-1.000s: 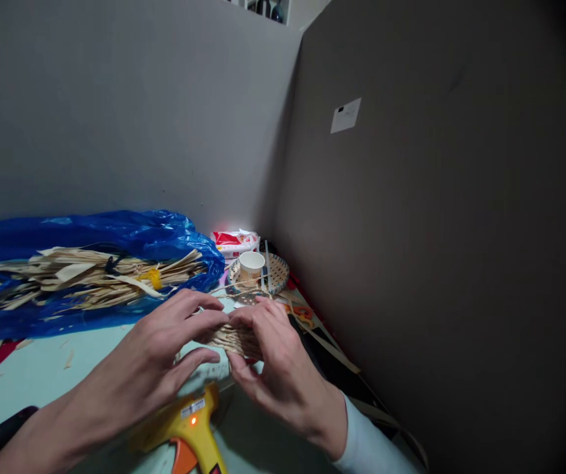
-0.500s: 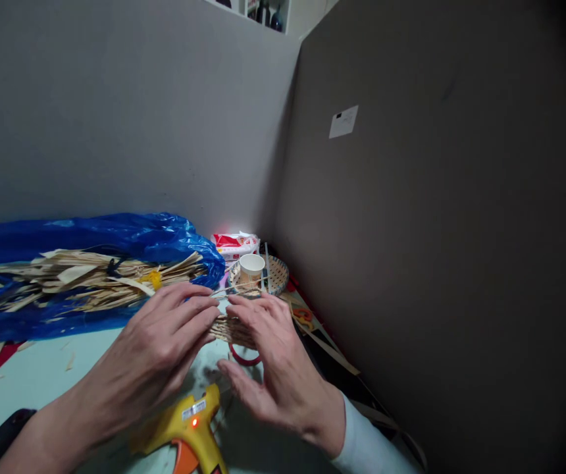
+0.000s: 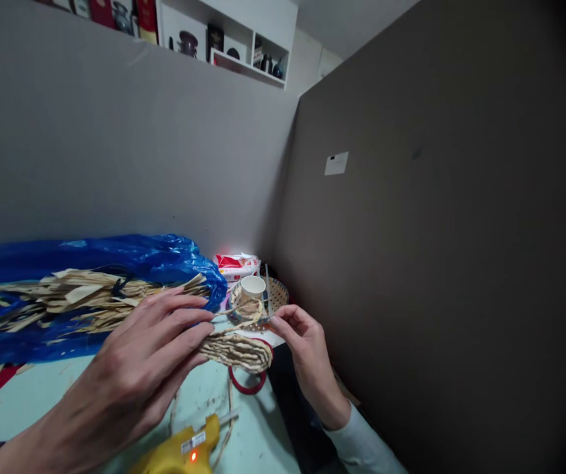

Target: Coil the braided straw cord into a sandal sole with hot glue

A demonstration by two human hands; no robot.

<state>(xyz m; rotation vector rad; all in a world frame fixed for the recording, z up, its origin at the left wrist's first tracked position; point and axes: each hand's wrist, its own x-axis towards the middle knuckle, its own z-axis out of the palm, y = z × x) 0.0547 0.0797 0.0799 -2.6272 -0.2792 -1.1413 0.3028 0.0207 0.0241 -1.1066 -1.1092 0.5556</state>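
My left hand (image 3: 149, 359) holds a flat woven straw disc (image 3: 237, 349) by its left edge, raised a little above the pale green table (image 3: 31, 395). To the right of the disc, my right hand (image 3: 307, 349) pinches a thin loose straw strand (image 3: 243, 309) that runs from the disc. A yellow glue gun (image 3: 179, 454) with a lit orange lamp lies on the table below my left hand. Under the disc sits a red ring (image 3: 246, 385).
A blue plastic bag (image 3: 90, 263) full of straw strips (image 3: 66, 299) lies at the left. A white paper cup (image 3: 253, 288) stands in a small woven tray (image 3: 278, 296) in the corner, beside a red-and-white packet (image 3: 236, 265). Grey partition walls close the back and right.
The view tilted up. My right hand came off the disc and moved right, pulling out a strand. The left hand now holds the disc alone, lifted off the red ring.
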